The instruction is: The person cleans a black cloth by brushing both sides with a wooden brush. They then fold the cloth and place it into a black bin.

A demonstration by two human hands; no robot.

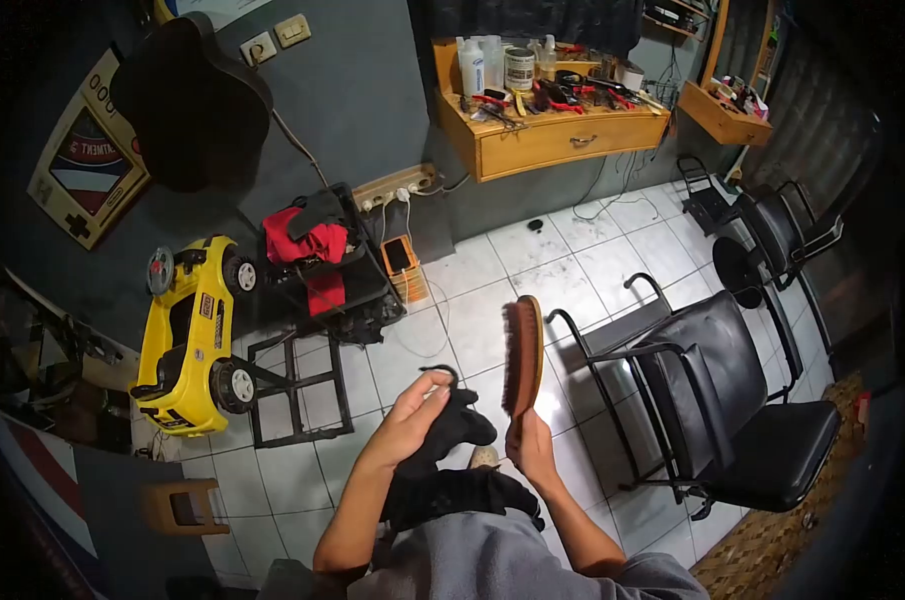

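Note:
In my right hand is a wooden-backed brush, gripped by its lower end and held upright, with the reddish-brown bristles facing left. My left hand pinches a piece of black cloth near its top, where a thin dark loop or strap sticks up. The cloth hangs down toward my lap, and its full shape is hidden by folds. Brush and cloth are apart from each other. Part of a light-coloured shoe or foot shows below, between my hands.
To the right stand black padded chairs. A yellow toy car and a black trolley with red cloth are on the left. Ahead, a wooden wall counter carries bottles and clippers. A small stool stands lower left on the tiled floor.

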